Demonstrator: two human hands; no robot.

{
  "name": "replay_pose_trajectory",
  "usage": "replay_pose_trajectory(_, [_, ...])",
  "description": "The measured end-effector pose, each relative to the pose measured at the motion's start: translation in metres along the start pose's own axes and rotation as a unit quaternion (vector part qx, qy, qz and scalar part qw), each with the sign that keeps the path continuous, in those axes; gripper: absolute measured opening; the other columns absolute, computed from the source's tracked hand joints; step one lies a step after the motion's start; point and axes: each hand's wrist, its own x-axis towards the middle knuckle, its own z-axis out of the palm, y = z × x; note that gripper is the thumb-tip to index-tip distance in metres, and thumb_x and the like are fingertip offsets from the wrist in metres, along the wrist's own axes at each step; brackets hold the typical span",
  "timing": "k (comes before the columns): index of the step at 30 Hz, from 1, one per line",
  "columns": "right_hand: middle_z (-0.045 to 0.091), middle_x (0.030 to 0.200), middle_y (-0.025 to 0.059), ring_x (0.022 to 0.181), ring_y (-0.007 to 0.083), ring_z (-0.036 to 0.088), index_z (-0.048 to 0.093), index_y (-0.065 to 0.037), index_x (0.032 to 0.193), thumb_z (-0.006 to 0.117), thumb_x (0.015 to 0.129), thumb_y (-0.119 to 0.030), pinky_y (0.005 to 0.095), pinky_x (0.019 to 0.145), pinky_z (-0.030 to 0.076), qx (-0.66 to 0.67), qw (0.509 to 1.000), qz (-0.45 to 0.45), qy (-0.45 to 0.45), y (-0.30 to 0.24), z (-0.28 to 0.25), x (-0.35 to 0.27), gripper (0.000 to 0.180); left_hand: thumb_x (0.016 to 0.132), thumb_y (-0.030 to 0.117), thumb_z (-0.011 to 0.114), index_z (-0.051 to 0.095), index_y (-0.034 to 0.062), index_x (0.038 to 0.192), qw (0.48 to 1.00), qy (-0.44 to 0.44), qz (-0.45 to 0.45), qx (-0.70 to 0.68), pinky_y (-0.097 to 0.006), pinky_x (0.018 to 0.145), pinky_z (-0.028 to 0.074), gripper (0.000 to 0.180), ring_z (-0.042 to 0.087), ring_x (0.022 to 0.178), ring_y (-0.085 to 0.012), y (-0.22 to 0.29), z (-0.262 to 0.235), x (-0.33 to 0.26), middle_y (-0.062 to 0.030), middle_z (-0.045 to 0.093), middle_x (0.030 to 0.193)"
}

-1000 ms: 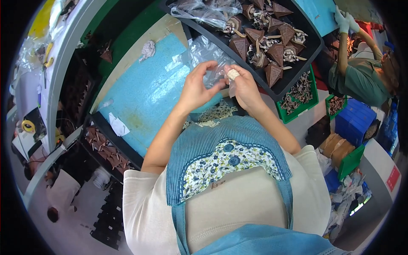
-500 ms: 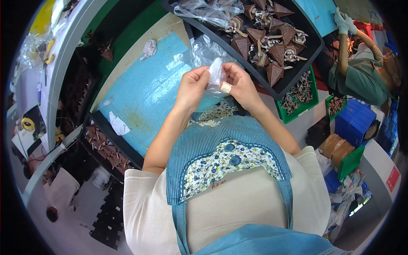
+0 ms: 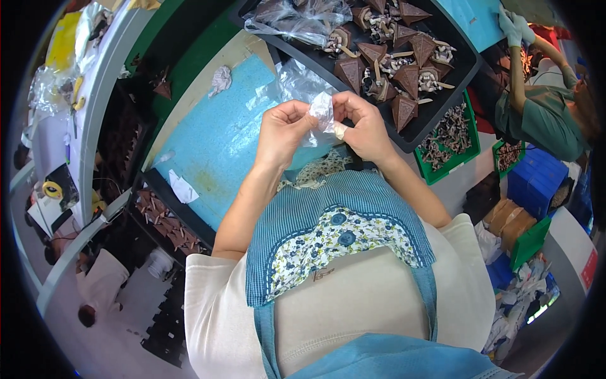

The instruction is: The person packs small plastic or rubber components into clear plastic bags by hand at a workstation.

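A crumpled piece of thin white paper (image 3: pixel 322 111) is pinched between my two hands above the near edge of the blue work surface (image 3: pixel 221 132). My left hand (image 3: pixel 281 136) grips its left side with thumb and forefinger. On the other side, my right hand (image 3: pixel 366 131) has its fingers closed on the paper's right edge, and a strip of pale tape wraps its thumb. Just beyond the hands lies a clear plastic bag (image 3: pixel 297 77), partly hidden by them.
A black tray (image 3: pixel 468 85) at the upper right holds several brown pointed pieces (image 3: pixel 404 112) and a plastic bag (image 3: pixel 293 22). Crumpled paper (image 3: pixel 221 80) and a white scrap (image 3: pixel 182 187) lie on the blue surface. Green crates (image 3: pixel 472 140) stand right; a gloved co-worker (image 3: pixel 543 120) works beyond.
The paper between my fingers looks more wrinkled and spread than before. My hands have shifted only slightly, and the whole view has moved a little.
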Motion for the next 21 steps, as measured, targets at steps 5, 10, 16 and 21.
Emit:
replay_pose_trajectory(5, [0.056,0.078,0.0002,0.069,0.0068,0.053,0.057,0.000,0.092,0.063,0.075,0.001,0.0217,0.065,0.044,-0.047,0.998,-0.025,-0.034,0.000,-0.003,0.005,0.018,0.081,0.004,0.065,0.057,0.0040,0.073,0.998,-0.021,0.001,-0.064,-0.019,0.056,0.043,0.011,0.054,0.061,-0.0045,-0.003,-0.010,0.005,-0.0013,0.062,0.070])
replay_pose_trajectory(10, [0.055,0.080,0.0021,0.078,0.0103,0.055,0.052,-0.003,0.091,0.054,0.084,-0.003,0.0250,0.073,0.045,0.124,0.990,0.064,0.012,-0.002,-0.004,0.009,0.007,0.081,0.005,0.065,0.050,0.0070,0.069,0.991,0.031,0.003,-0.128,-0.019,0.052,0.039,0.020,0.046,0.055,-0.0052,-0.005,-0.023,0.009,0.0011,0.056,0.067])
replay_pose_trajectory(16, [0.051,0.084,0.0043,0.078,0.0178,0.052,0.046,-0.007,0.095,0.043,0.088,-0.006,0.0339,0.079,0.046,0.452,0.888,0.067,0.062,-0.018,-0.016,0.018,0.007,0.082,0.000,0.058,0.048,0.0055,0.070,0.955,0.161,0.121,0.219,-0.020,0.062,0.040,0.017,0.049,0.065,-0.0058,-0.010,-0.066,0.013,0.0017,0.055,0.072])
replay_pose_trajectory(21, [0.047,0.081,0.0032,0.075,0.0122,0.049,0.040,-0.006,0.100,0.045,0.090,-0.009,0.0265,0.068,0.040,0.348,0.934,0.052,0.068,-0.016,-0.002,0.019,0.011,0.078,0.001,0.060,0.059,0.0014,0.089,0.899,0.131,0.292,0.298,-0.023,0.069,0.045,0.011,0.057,0.074,-0.0107,0.028,-0.024,0.003,-0.0009,0.061,0.079])
